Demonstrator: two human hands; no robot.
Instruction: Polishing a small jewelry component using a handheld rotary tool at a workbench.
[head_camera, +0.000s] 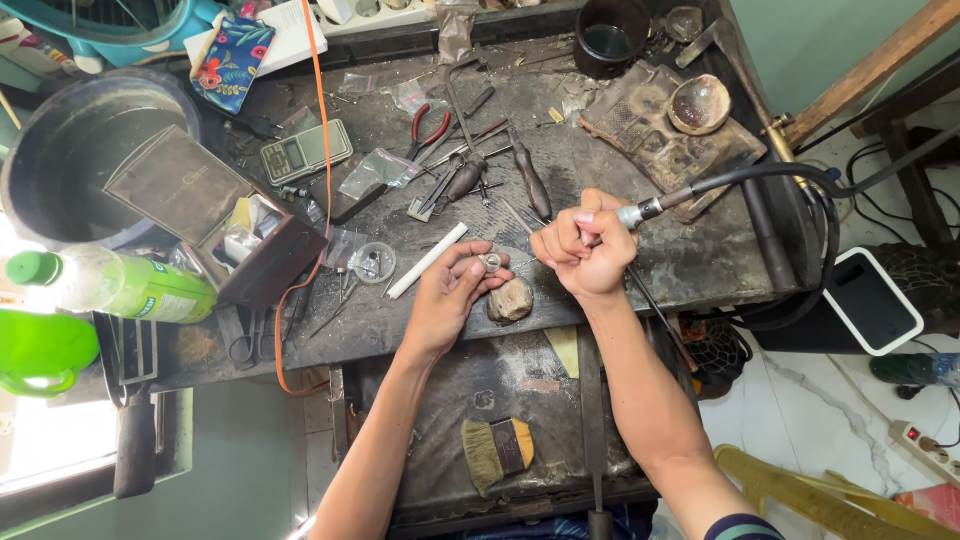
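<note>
My left hand (450, 295) pinches a small silver ring (491, 263) between thumb and fingers, just above a worn wooden bench peg (511, 300). My right hand (585, 250) is closed in a fist around the metal handpiece (640, 211) of a flexible-shaft rotary tool, whose black hose (790, 180) curves off to the right. The handpiece tip points toward the ring and is hidden behind my fingers. Both hands hover over the dark, scratched workbench (640, 270).
Red-handled pliers (428, 128), files and gravers (530, 180) lie behind my hands. A white stick (428, 260), a pocket scale (305, 152), a small brown box (250, 240), a green bottle (120, 285), a black cup (610, 35) and a brush (498, 450) in the lower tray surround them.
</note>
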